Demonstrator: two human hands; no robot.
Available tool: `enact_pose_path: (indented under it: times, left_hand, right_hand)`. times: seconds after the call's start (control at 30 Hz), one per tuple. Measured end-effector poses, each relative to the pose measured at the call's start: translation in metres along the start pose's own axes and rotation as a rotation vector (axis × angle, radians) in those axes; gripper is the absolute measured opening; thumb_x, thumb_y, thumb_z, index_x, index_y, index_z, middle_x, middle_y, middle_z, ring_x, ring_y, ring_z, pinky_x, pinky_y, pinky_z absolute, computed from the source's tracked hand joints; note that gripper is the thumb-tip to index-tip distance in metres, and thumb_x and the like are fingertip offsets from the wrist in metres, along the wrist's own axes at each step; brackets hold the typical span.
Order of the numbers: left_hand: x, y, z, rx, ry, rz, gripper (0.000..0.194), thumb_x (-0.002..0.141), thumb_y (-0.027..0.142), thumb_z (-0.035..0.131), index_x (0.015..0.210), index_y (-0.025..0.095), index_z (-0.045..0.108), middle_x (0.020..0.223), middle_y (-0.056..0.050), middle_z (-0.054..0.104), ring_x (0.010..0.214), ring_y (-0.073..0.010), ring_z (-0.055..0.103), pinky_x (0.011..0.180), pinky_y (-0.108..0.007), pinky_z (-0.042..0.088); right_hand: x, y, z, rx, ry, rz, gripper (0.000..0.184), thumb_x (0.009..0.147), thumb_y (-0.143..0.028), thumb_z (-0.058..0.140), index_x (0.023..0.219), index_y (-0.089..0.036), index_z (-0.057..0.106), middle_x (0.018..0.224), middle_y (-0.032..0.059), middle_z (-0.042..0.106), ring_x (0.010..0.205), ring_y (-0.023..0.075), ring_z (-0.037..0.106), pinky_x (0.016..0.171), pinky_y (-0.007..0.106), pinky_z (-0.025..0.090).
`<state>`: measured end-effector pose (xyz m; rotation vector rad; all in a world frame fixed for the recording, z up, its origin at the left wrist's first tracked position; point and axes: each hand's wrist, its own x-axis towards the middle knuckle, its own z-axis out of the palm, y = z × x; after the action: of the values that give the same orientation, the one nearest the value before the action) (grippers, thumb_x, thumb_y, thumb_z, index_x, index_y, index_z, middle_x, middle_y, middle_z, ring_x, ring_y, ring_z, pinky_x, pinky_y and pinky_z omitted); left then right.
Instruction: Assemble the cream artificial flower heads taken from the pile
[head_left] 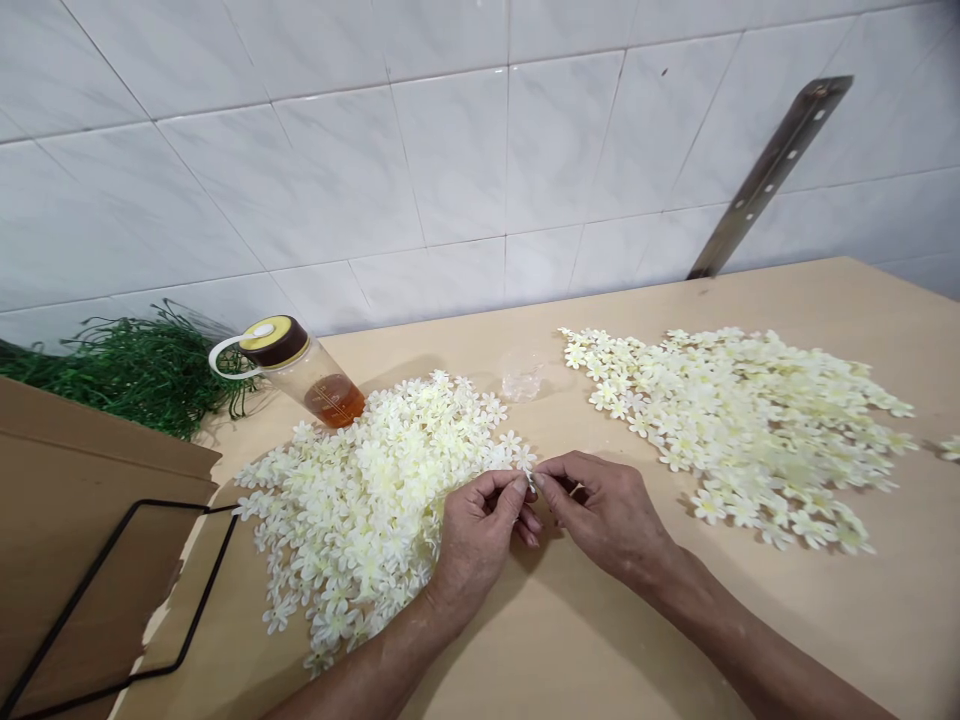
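My left hand (487,525) is closed, thumb and index finger pinched at the right edge of a heap of white artificial flowers (375,480). Against it, my right hand (600,505) pinches too, so the fingertips of both hands nearly meet. Between them is a small pale artificial flower (530,478), mostly covered by the fingers. A second spread of cream-yellow artificial flowers (750,420) lies to the right of my right hand. Just beyond the hands sits a small cluster of clear plastic pieces (522,380).
A drink bottle (307,372) with amber liquid stands behind the left heap. Green artificial stems (142,365) lie at the far left, behind a cardboard box (82,520) and a black wire frame (206,585). A metal bracket (772,175) leans against the tiled wall.
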<state>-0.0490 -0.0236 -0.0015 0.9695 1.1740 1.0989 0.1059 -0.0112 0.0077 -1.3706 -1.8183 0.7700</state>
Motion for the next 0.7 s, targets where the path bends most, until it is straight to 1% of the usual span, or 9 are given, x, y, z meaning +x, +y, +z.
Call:
enact_pose_path:
  times: [0.07, 0.13, 0.2, 0.33, 0.43, 0.53, 0.7]
  left_hand:
    - [-0.0001, 0.0002, -0.0003, 0.023, 0.002, 0.016, 0.031, 0.081, 0.041, 0.066, 0.080, 0.010, 0.068, 0.053, -0.002, 0.064, 0.041, -0.0104, 0.056, 0.044, -0.020, 0.047]
    - [0.0003, -0.0002, -0.0008, 0.041, 0.008, 0.022, 0.030, 0.081, 0.040, 0.066, 0.080, 0.010, 0.069, 0.053, -0.002, 0.064, 0.040, -0.0105, 0.056, 0.043, -0.020, 0.046]
    - [0.0009, -0.0007, -0.0010, 0.044, 0.017, 0.018, 0.029, 0.081, 0.039, 0.066, 0.079, 0.010, 0.069, 0.053, -0.002, 0.063, 0.039, -0.0102, 0.056, 0.042, -0.020, 0.046]
    - [0.0013, -0.0012, -0.0005, 0.029, 0.035, -0.004, 0.027, 0.080, 0.038, 0.067, 0.081, 0.011, 0.068, 0.051, -0.001, 0.063, 0.039, -0.0104, 0.056, 0.042, -0.020, 0.047]
    - [0.0007, -0.0020, -0.0004, 0.035, 0.031, 0.003, 0.027, 0.079, 0.039, 0.068, 0.081, 0.011, 0.069, 0.051, -0.001, 0.063, 0.039, -0.0107, 0.056, 0.042, -0.020, 0.048]
    - [-0.0001, -0.0034, -0.0008, 0.060, 0.013, 0.014, 0.028, 0.079, 0.040, 0.068, 0.078, 0.011, 0.068, 0.051, -0.001, 0.062, 0.040, -0.0108, 0.057, 0.042, -0.020, 0.049]
    - [-0.0002, -0.0037, -0.0015, 0.093, 0.013, 0.016, 0.026, 0.080, 0.037, 0.066, 0.074, 0.012, 0.065, 0.050, -0.001, 0.062, 0.039, -0.0098, 0.056, 0.040, -0.019, 0.048]
  right_hand:
    - [0.0000, -0.0005, -0.0009, -0.032, 0.014, -0.042, 0.022, 0.090, -0.033, 0.054, 0.087, -0.022, 0.073, 0.074, 0.0034, 0.071, 0.064, 0.0159, 0.064, 0.060, 0.026, 0.051]
    - [0.0002, -0.0012, -0.0018, -0.021, 0.009, -0.040, 0.022, 0.089, -0.033, 0.054, 0.086, -0.022, 0.073, 0.075, 0.0031, 0.071, 0.063, 0.0157, 0.064, 0.061, 0.026, 0.051]
    - [0.0005, -0.0017, -0.0024, 0.038, -0.022, 0.014, 0.023, 0.089, -0.036, 0.055, 0.084, -0.022, 0.073, 0.074, 0.0030, 0.072, 0.061, 0.0154, 0.065, 0.059, 0.025, 0.052]
    - [0.0010, -0.0018, -0.0024, 0.239, -0.104, 0.170, 0.029, 0.088, -0.043, 0.057, 0.083, -0.020, 0.072, 0.070, 0.0028, 0.071, 0.054, 0.0149, 0.064, 0.053, 0.025, 0.054]
    - [0.0008, -0.0008, -0.0022, 0.304, -0.127, 0.232, 0.030, 0.087, -0.045, 0.058, 0.085, -0.018, 0.071, 0.068, 0.0025, 0.070, 0.054, 0.0153, 0.064, 0.052, 0.025, 0.055]
    - [-0.0001, 0.0008, -0.0014, 0.271, -0.110, 0.220, 0.028, 0.087, -0.043, 0.057, 0.083, -0.018, 0.070, 0.068, 0.0026, 0.070, 0.055, 0.0154, 0.064, 0.051, 0.025, 0.054]
    - [-0.0007, -0.0003, 0.0003, 0.084, -0.027, 0.111, 0.019, 0.086, -0.033, 0.058, 0.080, -0.022, 0.072, 0.069, 0.0015, 0.071, 0.060, 0.0157, 0.065, 0.057, 0.025, 0.052]
